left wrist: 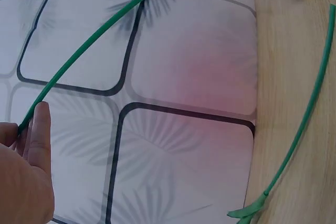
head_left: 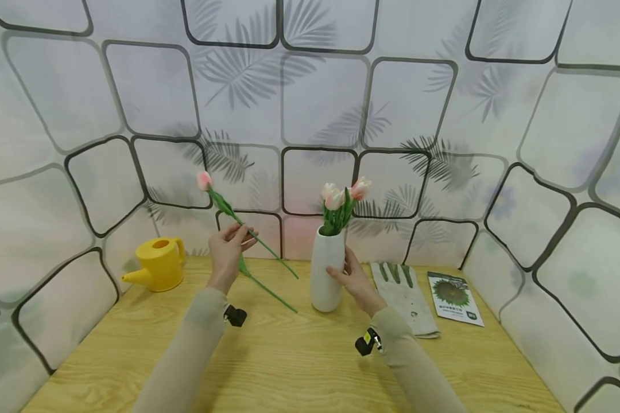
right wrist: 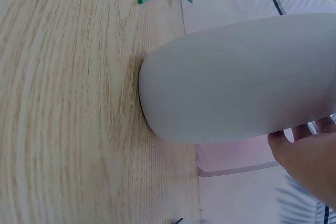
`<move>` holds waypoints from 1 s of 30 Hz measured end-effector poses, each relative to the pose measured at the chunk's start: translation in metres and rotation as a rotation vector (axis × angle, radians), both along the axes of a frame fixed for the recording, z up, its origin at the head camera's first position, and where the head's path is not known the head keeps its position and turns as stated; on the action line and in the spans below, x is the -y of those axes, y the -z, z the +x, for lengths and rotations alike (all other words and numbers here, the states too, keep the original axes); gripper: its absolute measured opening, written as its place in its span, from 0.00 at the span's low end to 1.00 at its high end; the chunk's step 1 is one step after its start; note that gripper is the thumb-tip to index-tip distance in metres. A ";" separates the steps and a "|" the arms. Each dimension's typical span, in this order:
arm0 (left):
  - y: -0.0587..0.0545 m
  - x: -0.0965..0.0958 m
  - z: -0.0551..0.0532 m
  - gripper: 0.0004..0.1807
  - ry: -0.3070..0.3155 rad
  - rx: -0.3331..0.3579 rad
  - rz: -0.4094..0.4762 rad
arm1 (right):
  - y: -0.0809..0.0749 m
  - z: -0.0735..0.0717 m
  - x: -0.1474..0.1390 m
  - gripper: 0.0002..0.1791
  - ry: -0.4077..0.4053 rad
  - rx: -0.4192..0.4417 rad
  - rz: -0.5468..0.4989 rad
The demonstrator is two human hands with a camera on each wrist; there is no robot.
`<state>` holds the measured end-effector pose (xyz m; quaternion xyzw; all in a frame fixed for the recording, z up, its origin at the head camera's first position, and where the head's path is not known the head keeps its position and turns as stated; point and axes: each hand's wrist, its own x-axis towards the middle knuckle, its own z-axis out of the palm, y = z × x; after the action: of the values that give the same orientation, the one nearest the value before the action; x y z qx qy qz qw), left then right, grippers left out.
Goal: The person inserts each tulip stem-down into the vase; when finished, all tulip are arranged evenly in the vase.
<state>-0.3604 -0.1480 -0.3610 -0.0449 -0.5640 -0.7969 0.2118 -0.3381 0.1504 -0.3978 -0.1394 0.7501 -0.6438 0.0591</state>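
My left hand [head_left: 227, 252] pinches the green stem of a pink tulip [head_left: 221, 203] above the table, its bloom up at the left and its stem slanting down toward the vase. In the left wrist view that stem [left wrist: 84, 51] runs up and away from the fingertips. A second tulip [head_left: 271, 293] lies on the table, its bloom hidden behind the left hand in the head view. Upright in the middle stands a white vase [head_left: 324, 275] with several pink-and-white tulips [head_left: 334, 199] in it. My right hand [head_left: 359, 284] grips the vase's right side.
At the left back sits a yellow watering can [head_left: 161, 267], spout toward the left. Right of the vase lie white-and-green gloves [head_left: 405, 301], and beyond them a packet with a plant picture [head_left: 454, 298]. A patterned wall covering [head_left: 320, 103] rises along the table's back edge.
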 end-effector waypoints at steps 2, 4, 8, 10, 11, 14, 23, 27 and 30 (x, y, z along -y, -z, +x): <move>-0.005 -0.003 -0.001 0.13 -0.003 -0.021 0.008 | 0.000 0.001 0.000 0.50 -0.001 0.000 0.002; -0.009 -0.005 -0.002 0.12 -0.010 -0.044 0.015 | -0.001 0.001 0.000 0.50 -0.001 0.002 0.005; -0.015 -0.009 -0.002 0.13 -0.015 -0.077 0.036 | -0.002 0.002 0.001 0.49 0.000 0.007 0.005; -0.019 -0.011 -0.001 0.13 -0.016 -0.088 0.043 | -0.002 0.002 0.001 0.49 -0.001 0.009 0.005; -0.021 -0.013 -0.001 0.13 -0.018 -0.093 0.046 | -0.002 0.001 0.001 0.49 -0.003 0.007 0.006; -0.026 -0.018 0.000 0.12 -0.019 -0.114 0.054 | 0.002 -0.002 0.000 0.50 -0.001 0.003 0.011; -0.039 -0.027 -0.003 0.13 -0.040 -0.127 0.135 | 0.027 -0.023 -0.003 0.51 0.024 -0.012 -0.014; -0.044 -0.030 -0.005 0.13 -0.048 -0.141 0.152 | 0.029 -0.023 -0.003 0.51 0.027 -0.036 -0.025; -0.047 -0.033 -0.005 0.11 -0.039 -0.165 0.165 | 0.029 -0.023 -0.003 0.51 0.029 -0.042 -0.027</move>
<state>-0.3657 -0.1152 -0.3140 -0.0819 -0.4778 -0.8300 0.2760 -0.3608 0.1534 -0.4265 -0.1427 0.7443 -0.6516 0.0323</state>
